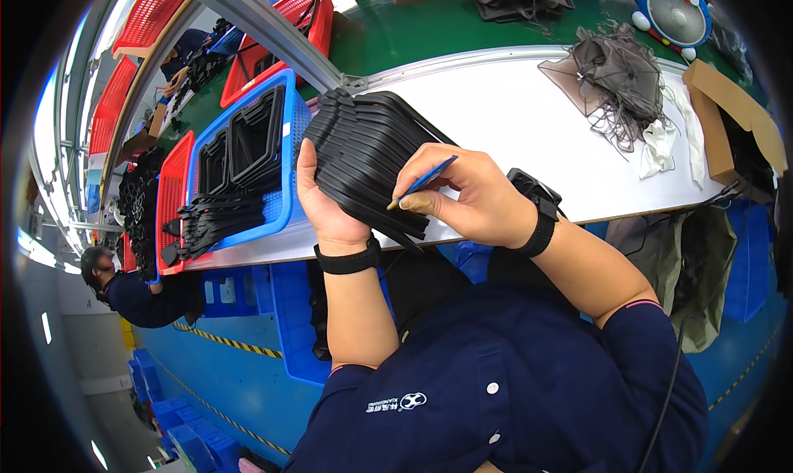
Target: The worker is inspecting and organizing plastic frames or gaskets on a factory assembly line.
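Note:
My left hand grips a thick stack of black flat frame-shaped parts from its left side, holding it over the near edge of the white table. My right hand pinches a thin blue tool with a yellowish tip and presses its tip against the lower edge of the stack. Both wrists wear black bands. My dark blue sleeves fill the lower part of the view.
A blue basket of black frame parts stands left of the stack, red baskets beyond it. Grey mesh pieces and white cloth lie at the right, next to a cardboard box. Another person works at the far left.

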The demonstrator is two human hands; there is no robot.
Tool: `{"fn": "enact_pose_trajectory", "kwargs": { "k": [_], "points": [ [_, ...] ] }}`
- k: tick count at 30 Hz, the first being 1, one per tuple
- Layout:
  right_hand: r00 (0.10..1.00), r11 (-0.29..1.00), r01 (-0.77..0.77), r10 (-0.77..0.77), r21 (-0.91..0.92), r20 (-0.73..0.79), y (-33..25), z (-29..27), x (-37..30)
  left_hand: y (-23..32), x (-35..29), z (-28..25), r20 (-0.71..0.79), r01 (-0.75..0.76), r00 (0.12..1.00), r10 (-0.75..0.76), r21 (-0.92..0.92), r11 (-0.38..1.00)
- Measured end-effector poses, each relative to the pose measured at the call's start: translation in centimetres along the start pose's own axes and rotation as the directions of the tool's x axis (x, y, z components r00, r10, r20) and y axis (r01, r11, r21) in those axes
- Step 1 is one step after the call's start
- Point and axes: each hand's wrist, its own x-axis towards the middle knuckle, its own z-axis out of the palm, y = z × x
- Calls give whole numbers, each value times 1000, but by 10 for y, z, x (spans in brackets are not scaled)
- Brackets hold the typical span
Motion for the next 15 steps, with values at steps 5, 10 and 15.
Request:
{"fn": "enact_pose_trajectory", "kwargs": {
  "k": [5, 10, 15],
  "points": [
    [986, 981, -47, 75, 187, -146, 4, -1, -4, 1, 1, -2, -21, -17, 1000, 17, 10, 1000],
    [970, 973, -61, 111, 224, -216, 10, -4, -7, 4, 0, -2, -68, -21, 997, 22, 22, 1000],
    [974, 975, -85, 125, 206, -188, 11, -1, -7, 2, 2, 0, -94, -34, 995, 38, 45, 998]
  ]
}}
